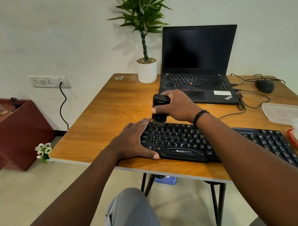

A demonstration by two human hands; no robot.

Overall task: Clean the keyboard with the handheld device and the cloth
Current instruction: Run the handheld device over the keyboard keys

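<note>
The keyboard (pixel 192 141) lies at the table's (pixel 108 105) near edge, just before the laptop (pixel 198 69). Your right hand (pixel 176 105) grips the handheld device (pixel 159 110) upright, its brush on the top-left keys. Your left hand (pixel 134 141) presses flat on the left end. If you press too hard, a keycap may pop off.

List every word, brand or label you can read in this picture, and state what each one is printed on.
"ZEBRONICS": on the front edge of the keyboard.
"ThinkPad": on the palm rest of the laptop.
"Caps Lock", "Alt": on keyboard keys, with single letters.
White sticker on the laptop: too blurred to read.
Handheld device: no readable text.
</note>
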